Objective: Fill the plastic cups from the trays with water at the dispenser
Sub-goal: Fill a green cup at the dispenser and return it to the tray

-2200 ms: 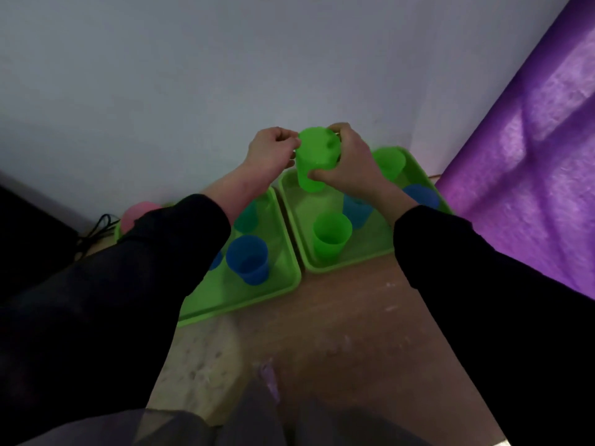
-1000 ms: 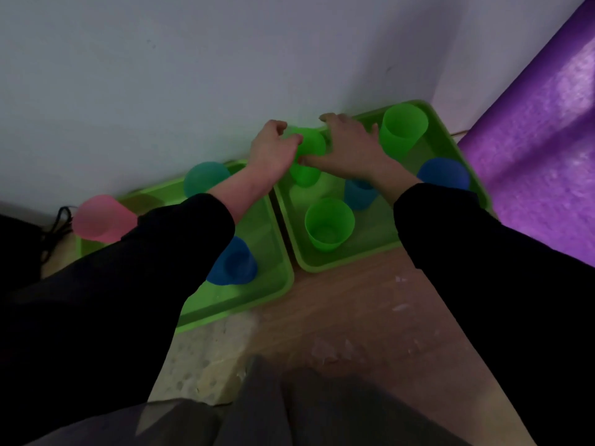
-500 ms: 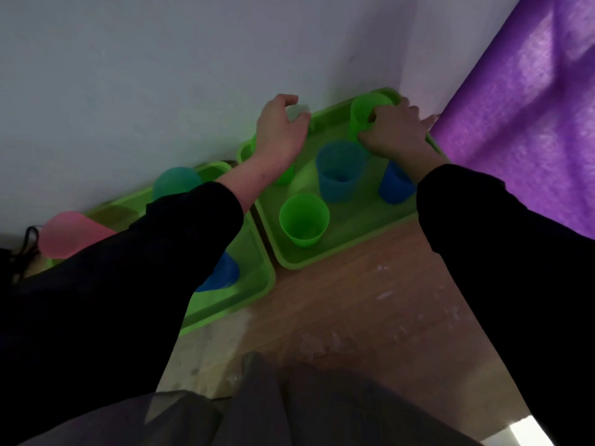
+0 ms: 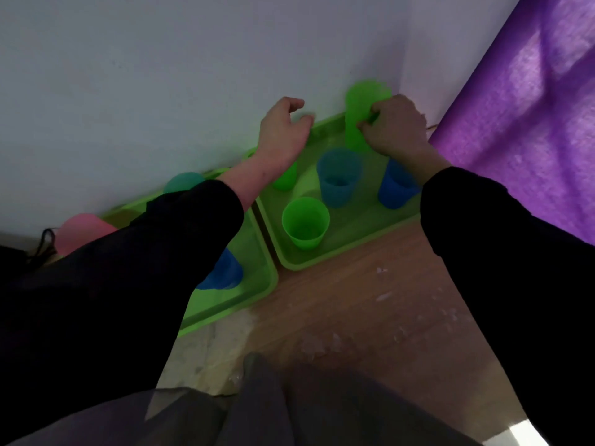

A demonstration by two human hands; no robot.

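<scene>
Two green trays lie on the floor against the wall. On the right tray [image 4: 347, 249] stand a green cup [image 4: 305, 224], a light blue cup [image 4: 338, 177], a dark blue cup [image 4: 396, 188] and a small green cup [image 4: 286, 179] partly behind my wrist. My right hand [image 4: 394, 128] is shut on a blurred green cup [image 4: 359, 114], raised above the tray's far corner. My left hand [image 4: 283, 133] hovers over the tray's far edge, fingers curled, holding nothing. The left tray [image 4: 257, 284] holds a blue cup [image 4: 225, 273], a teal cup [image 4: 183, 183] and a pink cup [image 4: 80, 228].
A white wall [image 4: 161, 75] rises right behind the trays. A purple curtain [image 4: 531, 123] hangs on the right. A black cable [image 4: 43, 241] lies at the far left. The wooden floor [image 4: 354, 317] in front shows white specks, and my dark clothing fills the bottom of the view.
My right hand has closed on the far green cup and lifted it off the right tray. My left hand has let go of the small green cup and stays near the wall.
</scene>
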